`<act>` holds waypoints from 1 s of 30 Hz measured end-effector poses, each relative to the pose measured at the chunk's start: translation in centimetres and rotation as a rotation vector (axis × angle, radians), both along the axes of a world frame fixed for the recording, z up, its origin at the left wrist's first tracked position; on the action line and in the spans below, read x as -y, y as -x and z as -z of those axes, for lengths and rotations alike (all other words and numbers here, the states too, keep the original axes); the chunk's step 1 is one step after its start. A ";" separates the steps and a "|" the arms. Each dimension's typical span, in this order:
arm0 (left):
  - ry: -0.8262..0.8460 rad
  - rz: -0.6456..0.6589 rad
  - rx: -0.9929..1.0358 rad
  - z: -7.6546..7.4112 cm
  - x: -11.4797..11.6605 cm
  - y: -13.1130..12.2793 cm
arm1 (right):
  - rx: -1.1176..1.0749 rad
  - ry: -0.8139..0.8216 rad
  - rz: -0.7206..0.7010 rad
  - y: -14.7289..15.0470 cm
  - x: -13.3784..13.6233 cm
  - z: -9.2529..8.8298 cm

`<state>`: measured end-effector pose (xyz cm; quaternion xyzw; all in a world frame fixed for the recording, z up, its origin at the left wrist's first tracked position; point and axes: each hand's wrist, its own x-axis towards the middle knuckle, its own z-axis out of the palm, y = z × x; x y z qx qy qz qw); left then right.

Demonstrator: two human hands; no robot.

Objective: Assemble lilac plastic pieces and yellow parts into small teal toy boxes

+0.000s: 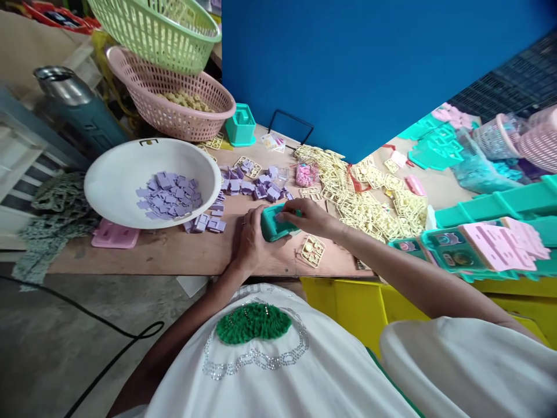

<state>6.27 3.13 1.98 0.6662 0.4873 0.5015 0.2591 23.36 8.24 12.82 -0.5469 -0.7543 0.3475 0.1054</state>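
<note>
My left hand (253, 235) grips a small teal plastic box (272, 231) from its left side, just above the wooden table. The box is tilted so its hollow inside faces up. My right hand (311, 217) reaches into the box with its fingers pinched together; what they hold, if anything, is too small to make out. Close to the box, a cream plastic frame of small parts (312, 251) lies on the table. Loose purple plastic pieces (250, 187) are scattered behind my left hand.
A white bowl (98, 186) of purple pieces stands at left, with pink (174, 116) and green baskets (161, 35) behind it. Cream frames (369, 206) are heaped right of centre. A blue panel (348, 69) rises behind. Teal boxes with pink pieces (500, 244) lie at right.
</note>
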 end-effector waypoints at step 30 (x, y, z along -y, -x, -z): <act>-0.088 0.005 -0.037 1.2 -0.7 0.1 | 0.940 -0.026 -0.220 6.7 0.1 -5.3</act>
